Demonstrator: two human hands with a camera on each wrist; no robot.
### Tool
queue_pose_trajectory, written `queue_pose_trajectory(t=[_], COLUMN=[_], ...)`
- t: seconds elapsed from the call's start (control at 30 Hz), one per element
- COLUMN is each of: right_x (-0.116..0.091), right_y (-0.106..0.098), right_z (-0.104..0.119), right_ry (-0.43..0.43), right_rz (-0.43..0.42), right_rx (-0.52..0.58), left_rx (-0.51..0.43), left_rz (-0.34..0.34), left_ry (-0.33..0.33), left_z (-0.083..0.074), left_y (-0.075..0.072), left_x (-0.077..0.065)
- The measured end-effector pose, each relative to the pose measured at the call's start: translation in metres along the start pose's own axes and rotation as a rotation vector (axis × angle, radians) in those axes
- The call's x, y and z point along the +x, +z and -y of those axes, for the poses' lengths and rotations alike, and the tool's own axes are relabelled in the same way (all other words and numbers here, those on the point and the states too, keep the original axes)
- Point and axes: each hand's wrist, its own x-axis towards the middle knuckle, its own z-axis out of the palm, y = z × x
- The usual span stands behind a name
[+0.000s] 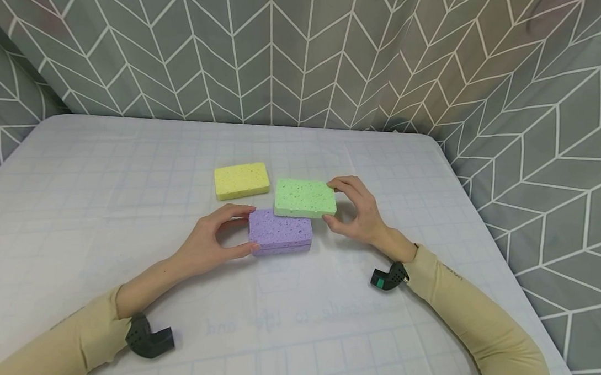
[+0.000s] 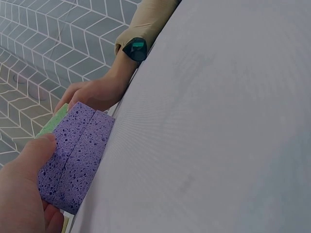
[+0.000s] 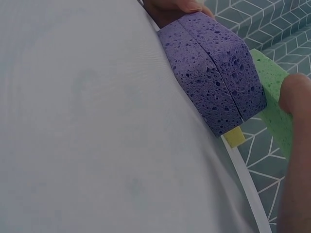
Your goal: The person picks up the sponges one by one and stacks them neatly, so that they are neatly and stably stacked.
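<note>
Two purple sponges (image 1: 280,230) lie stacked one on the other, the seam between them plain in the left wrist view. My left hand (image 1: 210,240) grips the stack's left end, thumb on the near side and fingers at the far side. A green sponge (image 1: 303,198) overlaps the back right of the upper purple one. Its right end is pinched between thumb and fingers of my right hand (image 1: 359,210). In the right wrist view the green sponge (image 3: 273,97) is against the top of the purple stack (image 3: 214,73), jutting past it.
A yellow sponge (image 1: 242,180) lies flat behind the purple stack, a little to the left. The white cloth (image 1: 131,177) on the table carries a faint grid. A grey patterned curtain (image 1: 256,56) hangs along the back and right edges.
</note>
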Motion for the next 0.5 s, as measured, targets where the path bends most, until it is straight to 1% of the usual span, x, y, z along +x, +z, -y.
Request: queue_pose_trajectory(t=[0.5], right_x=[0.0], right_y=[0.0027], right_z=[0.0033], right_ry=[0.019], right_rz=[0.016], right_rx=[0.048], left_rx=[-0.006], left_rz=[0.001], left_ry=[0.001], left_z=[-0.0007], left_y=[-0.0001], left_x=[-0.0001])
